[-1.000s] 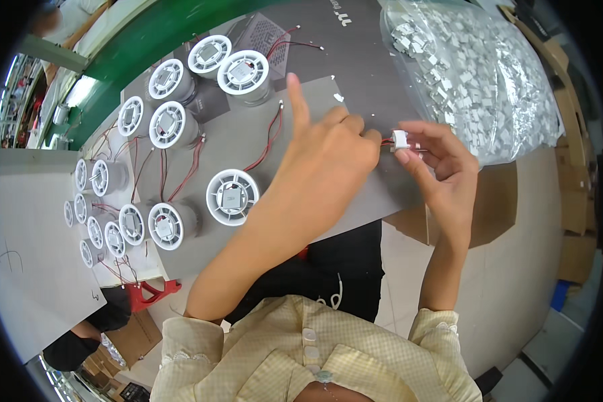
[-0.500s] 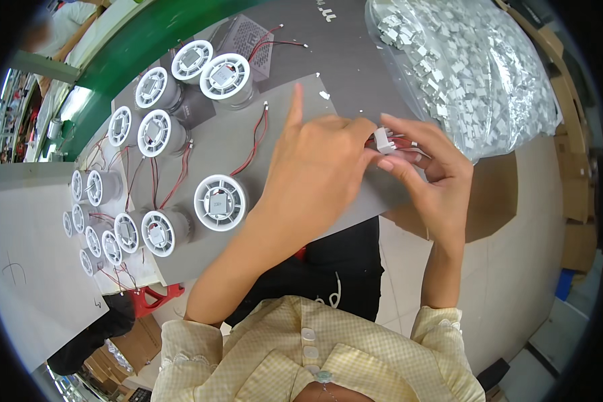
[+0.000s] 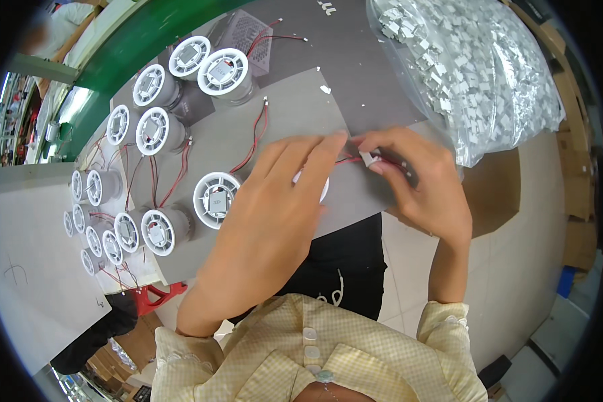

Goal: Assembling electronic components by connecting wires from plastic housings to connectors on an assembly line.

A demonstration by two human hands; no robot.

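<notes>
My right hand [image 3: 425, 177] pinches a small white plug connector [image 3: 368, 158] between thumb and fingers, with thin red and black wires running from it. To its left, my left hand [image 3: 271, 191] is curled over a white-rimmed round housing [image 3: 325, 191], which it mostly hides; only bits of the white rim show between and beside the fingers. The wire passes from that housing toward the connector. Just left of my left hand stands another white-rimmed round housing [image 3: 218, 201] with a grey square in its middle and a red-black lead [image 3: 256, 137] lying behind it.
Several similar round housings [image 3: 157, 130] with leads stand across the left of the grey table [image 3: 372, 194]. A large clear bag of small white connectors [image 3: 476, 80] lies at the far right. Below it is an open cardboard box [image 3: 496, 187]. A perforated box [image 3: 248, 40] stands at the back.
My left hand has let go of the wires near the connector and moved left and down over a round housing. My right hand has lowered slightly with the connector.
</notes>
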